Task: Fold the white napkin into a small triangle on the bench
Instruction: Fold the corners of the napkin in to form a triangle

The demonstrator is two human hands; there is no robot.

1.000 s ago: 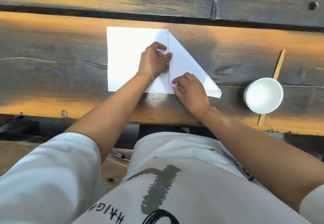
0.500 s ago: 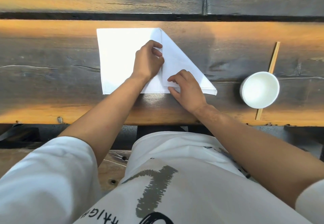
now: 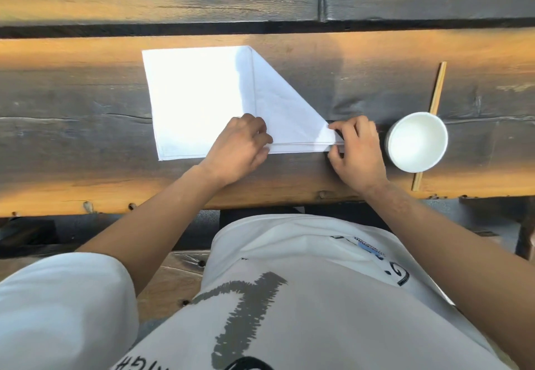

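Note:
The white napkin [image 3: 197,100] lies flat on the dark wooden bench [image 3: 86,184], its right part folded over into a triangular flap with a slanted right edge. My left hand [image 3: 240,149] sits at the napkin's near edge by the foot of the vertical fold, fingers curled onto the cloth. My right hand [image 3: 356,152] pinches the napkin's near right corner between thumb and fingers.
A white bowl [image 3: 417,142] stands just right of my right hand, on top of a thin wooden stick [image 3: 437,91]. A dark gap [image 3: 260,27] runs between the bench planks behind the napkin. The bench's near edge lies close below my hands.
My left hand has slid down the fold to the near edge. My right hand has moved right along that edge to the napkin's right corner and pinched it.

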